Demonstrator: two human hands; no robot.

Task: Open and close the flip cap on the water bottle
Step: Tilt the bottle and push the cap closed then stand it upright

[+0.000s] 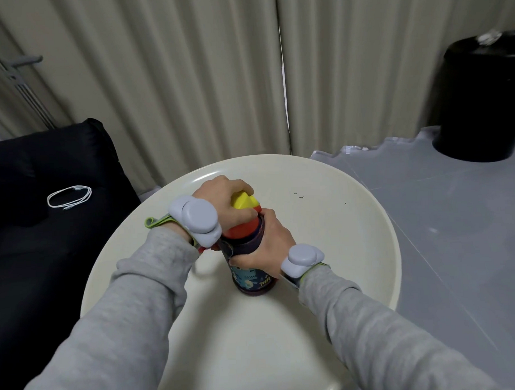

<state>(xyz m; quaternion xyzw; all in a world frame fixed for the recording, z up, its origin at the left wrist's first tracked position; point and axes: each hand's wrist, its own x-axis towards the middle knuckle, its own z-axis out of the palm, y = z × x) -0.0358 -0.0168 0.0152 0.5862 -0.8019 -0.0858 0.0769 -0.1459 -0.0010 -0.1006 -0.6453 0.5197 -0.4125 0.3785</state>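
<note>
A children's water bottle (252, 278) with a dark patterned sleeve and a red lid stands upright near the middle of a round cream table (324, 221). Its yellow flip cap (242, 201) sits on top and looks down on the lid. My left hand (221, 196) is cupped over the cap from the left, fingers curled around its far side and thumb against the lid. My right hand (266, 244) wraps the bottle's body just below the lid and holds it steady. Grey sensor pods are strapped to both wrists.
A black sofa (47, 231) stands to the left with a coiled white cable (69, 196) on it. Beige curtains hang behind the table. A black bin (480, 99) sits on the grey floor at the far right.
</note>
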